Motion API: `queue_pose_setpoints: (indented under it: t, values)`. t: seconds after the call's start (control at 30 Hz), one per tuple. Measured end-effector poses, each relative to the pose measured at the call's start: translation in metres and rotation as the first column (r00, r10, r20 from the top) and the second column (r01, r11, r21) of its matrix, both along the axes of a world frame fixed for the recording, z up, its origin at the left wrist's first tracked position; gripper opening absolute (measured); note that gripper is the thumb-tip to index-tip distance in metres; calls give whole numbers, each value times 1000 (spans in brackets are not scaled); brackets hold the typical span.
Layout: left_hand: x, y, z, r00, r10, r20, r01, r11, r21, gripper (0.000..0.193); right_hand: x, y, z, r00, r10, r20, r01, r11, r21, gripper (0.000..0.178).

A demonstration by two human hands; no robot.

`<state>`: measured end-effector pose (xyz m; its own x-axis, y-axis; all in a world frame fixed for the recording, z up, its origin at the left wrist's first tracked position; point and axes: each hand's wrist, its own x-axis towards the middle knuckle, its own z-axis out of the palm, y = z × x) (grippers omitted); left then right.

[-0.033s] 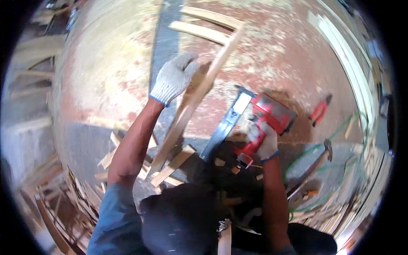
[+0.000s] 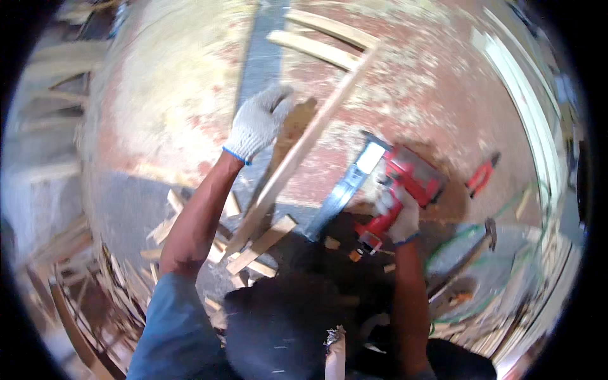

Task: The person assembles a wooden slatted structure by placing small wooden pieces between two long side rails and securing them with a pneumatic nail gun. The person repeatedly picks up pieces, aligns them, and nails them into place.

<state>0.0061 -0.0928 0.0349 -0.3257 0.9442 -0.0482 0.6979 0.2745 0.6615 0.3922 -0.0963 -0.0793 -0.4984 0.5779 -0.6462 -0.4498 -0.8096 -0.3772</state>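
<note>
My left hand (image 2: 258, 121), in a pale knitted glove, hovers just left of a long wooden strip (image 2: 307, 140). Its fingers are bent, with a gap beside the thumb, and nothing shows in them. The strip slants across the middle, its far end over two shorter wooden strips (image 2: 316, 48). In my right hand (image 2: 405, 218), also gloved, is the handle of a red nail gun (image 2: 415, 174). A long grey magazine (image 2: 345, 190) runs from the gun's nose back toward me. My right fingers are wrapped round the grip and partly blurred.
Red-handled pliers (image 2: 482, 175) lie to the right. Nearer me are a hammer (image 2: 468, 256) and a green hose (image 2: 443, 237). Short wood offcuts (image 2: 261, 245) lie by my left forearm. Pale long strips (image 2: 522, 95) line the right edge. Sawdust covers the reddish surface (image 2: 437, 82).
The whole scene has shifted slightly right in the picture. The gap between my left hand and the long strip has widened a little. The nail gun stays in my right hand.
</note>
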Motion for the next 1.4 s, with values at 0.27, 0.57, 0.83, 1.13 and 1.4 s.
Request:
queue_pose_setpoints:
  t: [0.27,0.57,0.83,1.13,1.4]
  values:
    - [-169,-373,-39,629,772,-90,-771,635,60,32,-9,-3,-1,1000,-7,-28,3,988,-157,33]
    - [-25,-649,-56,297,715,-633,-915,24,-402,43,0,7,11,926,-8,378,19,1000,-25,37]
    - [108,-715,-39,384,624,-681,-723,-256,-642,36,10,13,-10,870,121,477,-149,989,21,48]
    - [124,-675,-30,736,282,-616,-673,199,-712,39,13,12,-8,948,235,216,-248,968,34,51]
    - [-7,-643,26,504,757,-415,-749,144,-647,35,31,11,-35,932,210,294,-232,972,43,55]
